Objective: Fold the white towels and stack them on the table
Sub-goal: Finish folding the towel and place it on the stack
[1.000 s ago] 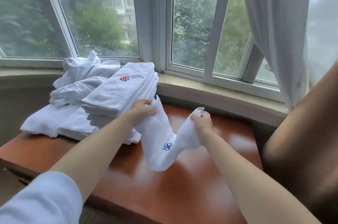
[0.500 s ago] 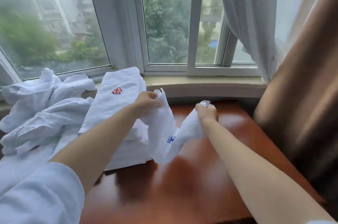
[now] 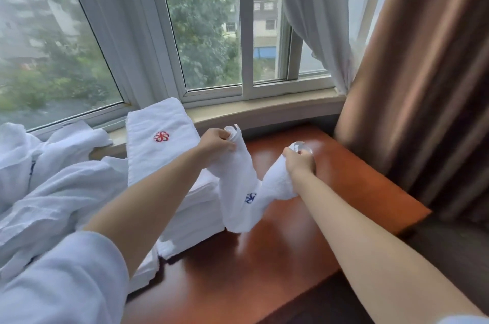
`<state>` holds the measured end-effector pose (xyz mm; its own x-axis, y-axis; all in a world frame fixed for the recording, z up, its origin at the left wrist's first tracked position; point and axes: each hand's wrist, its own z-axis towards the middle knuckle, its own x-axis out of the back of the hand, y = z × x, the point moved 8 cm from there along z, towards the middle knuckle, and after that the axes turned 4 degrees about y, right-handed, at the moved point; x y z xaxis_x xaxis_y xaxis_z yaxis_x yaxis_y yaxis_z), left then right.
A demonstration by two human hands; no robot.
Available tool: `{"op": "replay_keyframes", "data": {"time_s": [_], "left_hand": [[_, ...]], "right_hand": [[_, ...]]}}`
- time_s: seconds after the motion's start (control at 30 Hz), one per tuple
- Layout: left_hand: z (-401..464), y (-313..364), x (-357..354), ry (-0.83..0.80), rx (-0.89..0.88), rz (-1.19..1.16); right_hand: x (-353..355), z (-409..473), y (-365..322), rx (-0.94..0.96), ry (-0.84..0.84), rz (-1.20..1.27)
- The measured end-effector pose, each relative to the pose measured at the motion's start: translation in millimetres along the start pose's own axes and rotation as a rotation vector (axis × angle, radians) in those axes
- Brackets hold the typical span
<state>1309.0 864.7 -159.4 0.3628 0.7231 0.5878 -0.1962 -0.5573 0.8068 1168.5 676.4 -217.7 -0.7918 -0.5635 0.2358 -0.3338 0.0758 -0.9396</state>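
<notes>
We hold the white towel (image 3: 239, 191) above the table (image 3: 267, 265), sagging between our hands with its blue emblem (image 3: 250, 198) facing us. Our left hand (image 3: 217, 140) pinches one bunched corner and our right hand (image 3: 300, 162) grips the other; compared with half a second ago, the hands are in much the same grip. The folded stack (image 3: 164, 154) with the red emblem (image 3: 161, 136) sits just left, touching the loose towels (image 3: 53, 186); more brown curtain (image 3: 423, 85) now shows.
</notes>
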Motion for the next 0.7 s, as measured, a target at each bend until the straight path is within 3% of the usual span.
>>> {"op": "replay_keyframes", "data": {"time_s": [0.4,0.7], "left_hand": [[-63,-21,12,-0.346,-0.245,-0.003],[-108,-54,37,-0.424,-0.251,0.067]], "right_hand": [[11,-147,54,-0.043,0.423,0.059],[-11,-218,80,-0.129,0.4,0.08]]}}
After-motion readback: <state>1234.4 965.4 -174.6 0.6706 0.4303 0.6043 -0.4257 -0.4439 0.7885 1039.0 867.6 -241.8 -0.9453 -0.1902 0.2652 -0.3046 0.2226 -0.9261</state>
